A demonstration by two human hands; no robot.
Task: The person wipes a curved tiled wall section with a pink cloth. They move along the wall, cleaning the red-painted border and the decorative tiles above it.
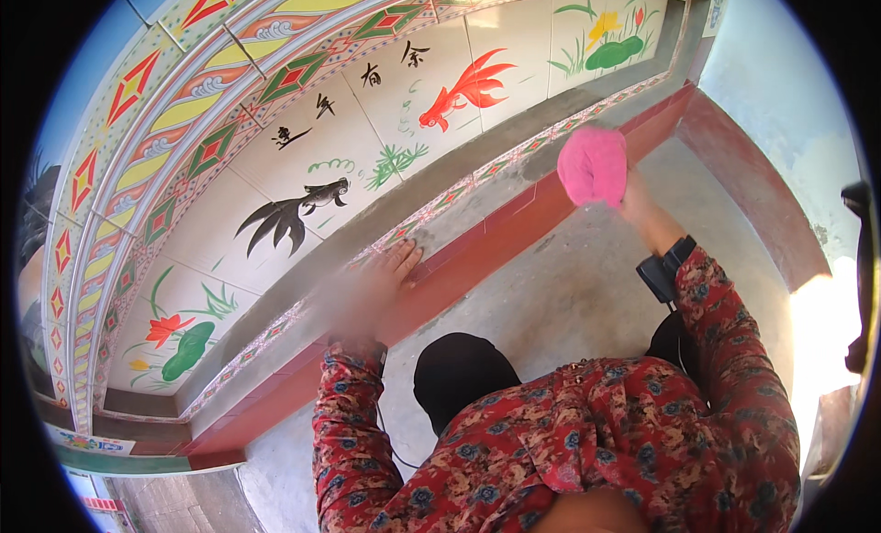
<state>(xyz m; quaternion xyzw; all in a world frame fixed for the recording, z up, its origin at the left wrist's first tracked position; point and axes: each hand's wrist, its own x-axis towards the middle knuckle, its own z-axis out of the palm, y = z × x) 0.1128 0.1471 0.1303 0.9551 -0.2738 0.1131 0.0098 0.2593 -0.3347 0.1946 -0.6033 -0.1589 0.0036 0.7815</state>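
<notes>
My right hand (637, 199) grips a folded pink cloth (593, 167) at the right part of a low grey ledge, beside its dark red tiled edge (509, 209). Most of the fingers are hidden by the cloth. Farther left, my left hand (398, 263) rests on the ledge (451, 240) with nothing in it, its fingers slightly apart. A blurred patch covers the back of that hand and the wrist. Behind the ledge, a tiled wall panel (440, 151) shows painted goldfish, water plants and written characters. A narrow patterned tile border (495, 168) runs along the ledge.
A raised, curved tile frame (199, 92) surrounds the panel. My black-clad knee (462, 378) is close below the ledge, over the concrete floor (571, 271). A red baseboard (757, 182) follows the pale wall at right. A black device (657, 275) is strapped to my right wrist.
</notes>
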